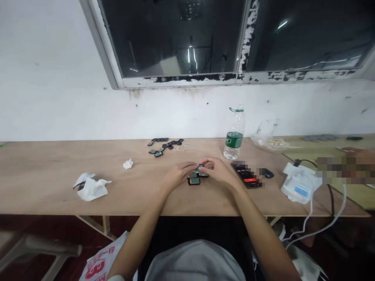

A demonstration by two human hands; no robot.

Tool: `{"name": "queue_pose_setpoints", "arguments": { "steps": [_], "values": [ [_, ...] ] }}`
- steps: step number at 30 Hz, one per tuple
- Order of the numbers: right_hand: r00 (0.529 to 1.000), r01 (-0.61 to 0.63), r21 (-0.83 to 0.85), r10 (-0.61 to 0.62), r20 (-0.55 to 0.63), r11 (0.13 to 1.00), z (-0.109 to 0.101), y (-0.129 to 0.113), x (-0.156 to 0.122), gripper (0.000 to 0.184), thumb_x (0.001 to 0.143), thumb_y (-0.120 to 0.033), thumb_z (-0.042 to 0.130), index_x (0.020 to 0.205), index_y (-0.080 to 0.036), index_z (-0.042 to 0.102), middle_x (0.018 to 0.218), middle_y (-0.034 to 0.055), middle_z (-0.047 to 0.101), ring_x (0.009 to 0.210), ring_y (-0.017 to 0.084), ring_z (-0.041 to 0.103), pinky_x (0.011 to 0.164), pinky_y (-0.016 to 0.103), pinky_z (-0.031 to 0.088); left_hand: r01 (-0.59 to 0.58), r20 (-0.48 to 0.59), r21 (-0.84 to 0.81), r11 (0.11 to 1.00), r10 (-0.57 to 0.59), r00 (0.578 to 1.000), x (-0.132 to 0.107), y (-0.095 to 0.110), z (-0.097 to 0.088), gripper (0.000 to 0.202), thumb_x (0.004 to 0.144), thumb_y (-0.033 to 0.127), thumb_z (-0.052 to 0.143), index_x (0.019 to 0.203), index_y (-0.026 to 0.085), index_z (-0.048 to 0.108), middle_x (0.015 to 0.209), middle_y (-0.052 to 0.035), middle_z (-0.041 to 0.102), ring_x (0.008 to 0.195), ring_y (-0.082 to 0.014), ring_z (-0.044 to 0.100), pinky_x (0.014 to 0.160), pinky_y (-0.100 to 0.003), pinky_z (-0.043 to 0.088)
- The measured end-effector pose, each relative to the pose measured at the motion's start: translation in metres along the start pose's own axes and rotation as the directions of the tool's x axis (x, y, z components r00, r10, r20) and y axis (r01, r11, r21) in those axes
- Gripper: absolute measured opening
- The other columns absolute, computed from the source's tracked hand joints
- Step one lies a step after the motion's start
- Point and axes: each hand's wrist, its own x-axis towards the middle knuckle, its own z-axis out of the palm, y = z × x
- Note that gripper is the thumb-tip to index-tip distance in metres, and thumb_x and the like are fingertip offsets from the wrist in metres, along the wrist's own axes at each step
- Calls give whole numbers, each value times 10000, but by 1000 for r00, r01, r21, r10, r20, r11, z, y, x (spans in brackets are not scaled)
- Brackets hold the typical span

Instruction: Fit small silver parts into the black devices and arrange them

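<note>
While a pale brown wooden tabletop [123, 201] stretches out to both sides, the right hand [215, 169] bends inward, thumb and fingers nearly together on a small black rectangular piece with a blue-grey face [199, 169]. Left hand [180, 173]: fingers long and close together, tips at the same piece's left side; thumb hidden, so cannot tell whether it grips. Just below, a few similar dark-rimmed flat pieces [193, 181] lie bunched, set back from the tabletop's front edge. Room to the left: broad stretch of wood as far as two crumpled white tissues [93, 190]. Tighter on the right: black smartphone [245, 175] just beside the forearm [252, 212], clear plastic bottle with green label [233, 139] beyond it. Toward the wall [175, 113], scattered black-framed rectangles [158, 154] and tiny white bits [180, 148].
</note>
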Motion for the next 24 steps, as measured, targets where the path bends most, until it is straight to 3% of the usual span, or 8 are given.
{"name": "queue_pose_setpoints", "arguments": {
  "steps": [7,11,19,24],
  "values": [
    [1000,-25,115,26,-14,993,1,7,2,422,796,-561,816,981,-203,690,919,89,791,902,267,767,799,377,610,-62,11,34,997,62,998,-5,-7,1,508,1057,100,422,1473,313,623,1455,-69,672,1260,-242,699,1062,-421,609],
    [1000,-8,177,7,7,984,1,12,4,451,780,-597,830,932,-216,643,901,80,789,899,264,767,812,390,613,-97,-44,61,993,100,994,-8,-8,4,632,1019,21,377,1534,342,552,1512,-56,629,1329,-230,656,1095,-432,593],
    [999,-25,263,18,28,964,1,18,8,534,735,-674,848,925,-230,622,928,68,792,883,265,773,809,396,620,-86,-121,4,996,86,989,-8,-9,7,566,1037,57,366,1503,301,576,1496,-73,642,1337,-217,652,1123,-441,575],
    [998,-68,279,63,27,958,1,20,10,548,703,-674,865,917,-227,630,896,64,786,872,268,774,804,391,615,-10,-100,-71,997,3,995,-6,-7,9,518,1040,83,384,1454,277,628,1462,-88,668,1312,-241,671,1117,-471,576]
  ]
}}
